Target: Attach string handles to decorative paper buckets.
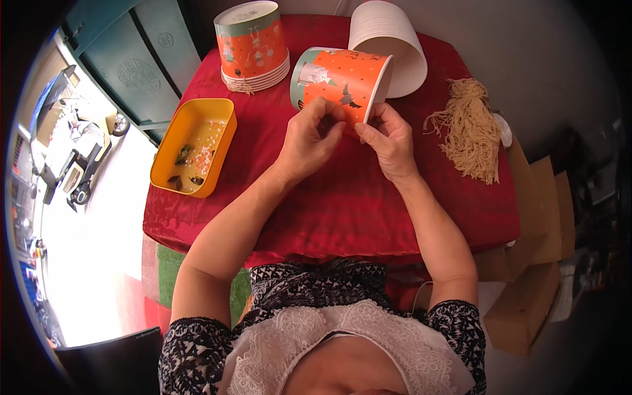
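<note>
So both hands were up on the red tablecloth (342,204), working on 1 orange paper cup (339,82) that lay tipped on its side near the middle of the cloth, mouth pointing right. Left hand (309,141) had its fingers curled in and pinched at the cup's lower rim, thumb tucked close; I couldn't tell if anything small sat between the fingertips. Right hand (390,141) gripped the rim from the other side, thumb pressed on the cup's edge. Behind the cup, a stack of matching orange cups (253,46) stood mouth down toward the far left of the cloth, and a stack of plain white cups (388,43) lay tipped just beside the held cup. A yellow tray (194,145) with little bits in it sat at the cloth's left edge. A tan bundle of twine (471,128) lay on the right.
</note>
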Demonstrator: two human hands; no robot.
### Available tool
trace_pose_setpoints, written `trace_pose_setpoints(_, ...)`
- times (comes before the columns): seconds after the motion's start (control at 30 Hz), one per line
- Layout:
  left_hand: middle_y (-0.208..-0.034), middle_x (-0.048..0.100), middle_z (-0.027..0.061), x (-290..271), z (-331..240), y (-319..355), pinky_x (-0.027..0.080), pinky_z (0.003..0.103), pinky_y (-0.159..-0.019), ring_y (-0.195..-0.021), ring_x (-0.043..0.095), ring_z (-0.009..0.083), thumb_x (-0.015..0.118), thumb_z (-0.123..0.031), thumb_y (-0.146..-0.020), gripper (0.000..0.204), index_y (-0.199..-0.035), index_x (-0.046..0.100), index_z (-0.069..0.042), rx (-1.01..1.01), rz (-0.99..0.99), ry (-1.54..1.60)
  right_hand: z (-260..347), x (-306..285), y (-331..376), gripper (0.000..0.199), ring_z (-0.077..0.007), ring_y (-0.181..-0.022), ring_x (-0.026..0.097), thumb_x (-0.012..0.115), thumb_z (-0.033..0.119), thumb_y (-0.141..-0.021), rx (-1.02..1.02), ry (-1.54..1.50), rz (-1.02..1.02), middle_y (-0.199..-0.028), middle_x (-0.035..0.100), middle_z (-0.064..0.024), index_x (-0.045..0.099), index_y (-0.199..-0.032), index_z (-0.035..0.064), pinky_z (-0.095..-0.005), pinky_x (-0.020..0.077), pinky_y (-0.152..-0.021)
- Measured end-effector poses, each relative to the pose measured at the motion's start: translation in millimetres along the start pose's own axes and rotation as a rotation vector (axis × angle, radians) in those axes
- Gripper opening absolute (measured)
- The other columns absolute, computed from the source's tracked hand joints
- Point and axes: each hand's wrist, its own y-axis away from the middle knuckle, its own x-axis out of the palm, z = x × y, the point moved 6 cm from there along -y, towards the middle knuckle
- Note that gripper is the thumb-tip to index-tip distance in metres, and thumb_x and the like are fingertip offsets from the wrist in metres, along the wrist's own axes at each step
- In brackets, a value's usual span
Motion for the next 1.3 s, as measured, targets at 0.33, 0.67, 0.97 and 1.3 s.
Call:
trace_pose_setpoints(0.33, -0.087, 0.064, 0.0013, 1, 3, 1, 0.047, 0.024, -0.062, -0.074, 0.058, 0.0075, 0.07, 0.002, -0.085, 0.016, -0.095, 0.06, -0.005, -0.006, -0.046, 0.057, 1, 4, 2, 0.017, -0.0038, -0.089, 0.059, 0.071, 0.006, -0.093, -0.013, -0.014, -0.009, -0.099, 0.065, 0.0023, 0.064, -0.109, 0.0025, -0.0216, 0.0495, -0.081)
trace_pose_setpoints(0.67, -0.091, 0.065, 0.0038, 3, 1, 2, 0.049, 0.026, -0.063, -0.075, 0.062, 0.012, 0.072, 0.001, -0.085, 0.016, -0.095, 0.062, -0.005, -0.003, -0.051, 0.0, -3, 3, 3, 0.01, -0.0023, -0.081, 0.057, 0.074, 0.006, -0.091, 0.0, 0.039, -0.01, -0.089, 0.065, 0.0052, 0.068, -0.099, 0.0044, -0.0199, 0.0486, -0.074)
trace_pose_setpoints(0.97, -0.087, 0.064, 0.0085, 2, -5, 3, 0.051, 0.031, -0.064, -0.073, 0.064, 0.019, 0.073, 0.001, -0.084, 0.015, -0.093, 0.061, -0.002, 0.031, -0.08, -0.094, -5, 6, 3, 0.01, -0.0017, -0.078, 0.055, 0.074, 0.006, -0.091, -0.041, 0.084, -0.003, -0.087, 0.064, 0.0055, 0.068, -0.098, 0.0038, -0.0195, 0.0467, -0.07)
trace_pose_setpoints(1.3, -0.086, 0.064, 0.0115, 3, -9, 5, 0.052, 0.034, -0.063, -0.073, 0.066, 0.0253, 0.074, -0.001, -0.083, 0.015, -0.09, 0.06, -0.001, 0.013, -0.119, -0.163, -6, 9, 3, 0.008, -0.0017, -0.077, 0.055, 0.072, 0.004, -0.091, -0.066, 0.105, 0.01, -0.086, 0.063, 0.0058, 0.067, -0.097, 0.0043, -0.0197, 0.0454, -0.068)
